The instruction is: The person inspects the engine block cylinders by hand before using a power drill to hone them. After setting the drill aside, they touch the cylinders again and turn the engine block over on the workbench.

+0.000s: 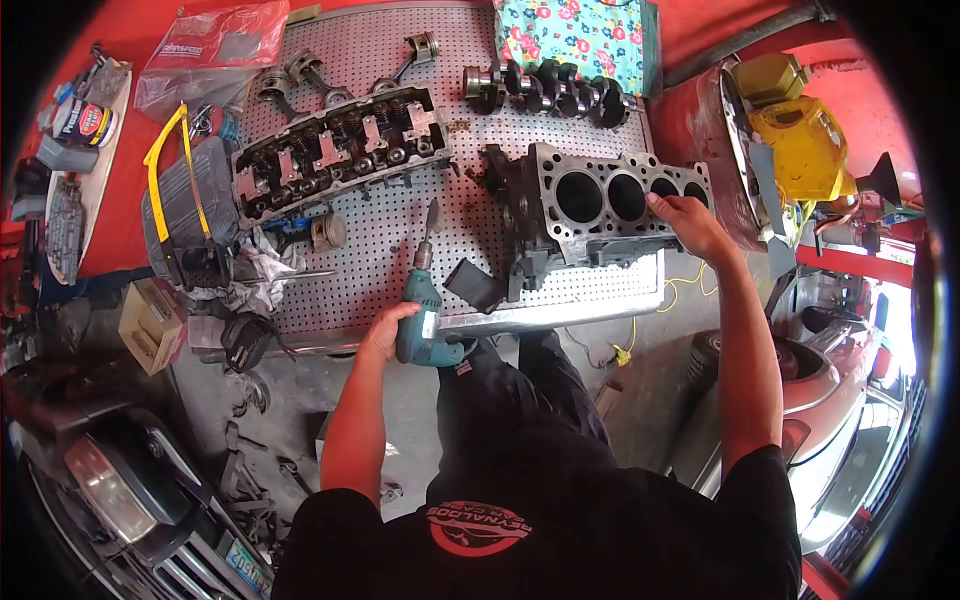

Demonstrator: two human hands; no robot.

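My left hand point(385, 328) is wrapped round a green power drill point(424, 305) at the bench's front edge. The drill points away from me, with a dark, tapered bit point(432, 215) in its chuck. My right hand point(688, 222) lies on the top face of an engine block point(600, 225), its thumb stretched out beside the cylinder bores; its other fingers are partly hidden. A small dark block-shaped piece point(474, 286) lies on the bench between the drill and the engine block.
The perforated metal bench point(390, 255) also carries a cylinder head point(345, 150), pistons with rods point(310, 70), a loose piston point(327, 232) and a crankshaft point(548, 90). A yellow hacksaw point(155, 175) stands at left. A yellow cord point(668, 298) hangs at right. Vehicles flank me.
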